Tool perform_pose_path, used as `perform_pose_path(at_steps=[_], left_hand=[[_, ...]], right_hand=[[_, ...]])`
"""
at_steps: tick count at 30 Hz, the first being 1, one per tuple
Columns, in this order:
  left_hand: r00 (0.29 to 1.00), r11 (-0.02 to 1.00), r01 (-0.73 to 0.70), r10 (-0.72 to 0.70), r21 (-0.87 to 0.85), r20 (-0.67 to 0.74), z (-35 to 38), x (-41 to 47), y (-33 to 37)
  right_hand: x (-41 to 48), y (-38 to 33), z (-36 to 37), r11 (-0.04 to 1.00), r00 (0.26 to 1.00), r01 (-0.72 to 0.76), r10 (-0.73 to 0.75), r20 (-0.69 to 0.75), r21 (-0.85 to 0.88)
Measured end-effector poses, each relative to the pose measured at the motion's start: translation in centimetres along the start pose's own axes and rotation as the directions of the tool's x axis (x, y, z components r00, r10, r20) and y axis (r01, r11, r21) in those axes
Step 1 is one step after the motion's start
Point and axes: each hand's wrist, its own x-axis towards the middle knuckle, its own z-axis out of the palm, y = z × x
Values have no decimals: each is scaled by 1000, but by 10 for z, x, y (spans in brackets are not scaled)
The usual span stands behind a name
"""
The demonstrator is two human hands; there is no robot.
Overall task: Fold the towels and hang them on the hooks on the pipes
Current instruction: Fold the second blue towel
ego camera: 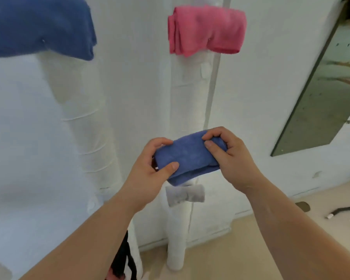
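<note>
Towels are mostly up already: a dark blue towel (38, 27) hangs folded high on the left pipe (83, 122), a pink towel (206, 30) hangs folded high on the middle pipe (190, 93), and a small grey towel (185, 194) sits lower on that same pipe, pinched at its middle like a bow. You hold the fourth, a mid-blue towel (187, 156), out in front of the middle pipe, between the pink one above and the grey one just below. Your left hand (150, 168) is closed round its left end, thumb on top and fingers curled behind; your right hand (226, 152) is pinched shut on its right end, fingertips pressing into the cloth. It looks fully folded into a thick, rounded bundle, so what remains, by my reckoning, is to catch it on a hook; I cannot make out any free hook, since the cloth hides that stretch of pipe. The towels are soft, napped terry that bulges at the folds and shows layered edges on the pink one. The pipes are round, wrapped in white tape with raised spiral seams, standing against a matt white wall (141, 67).
</note>
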Motion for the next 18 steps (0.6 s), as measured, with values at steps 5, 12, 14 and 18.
perform_pose_path(at_steps=[5, 12, 14, 18], left_hand=[[978, 993, -85, 100, 87, -181, 39, 41, 63], [944, 955, -211, 255, 208, -211, 50, 80, 137], [931, 938, -258, 305, 234, -198, 49, 92, 159], [868, 874, -383, 452, 301, -208, 37, 119, 218]], right_hand=[[41, -7, -67, 997, 976, 5, -21, 219, 73], [100, -57, -99, 945, 945, 308, -318, 81, 114], [118, -80, -105, 920, 923, 371, -380, 54, 129], [156, -133, -119, 872, 885, 450, -465, 38, 191]])
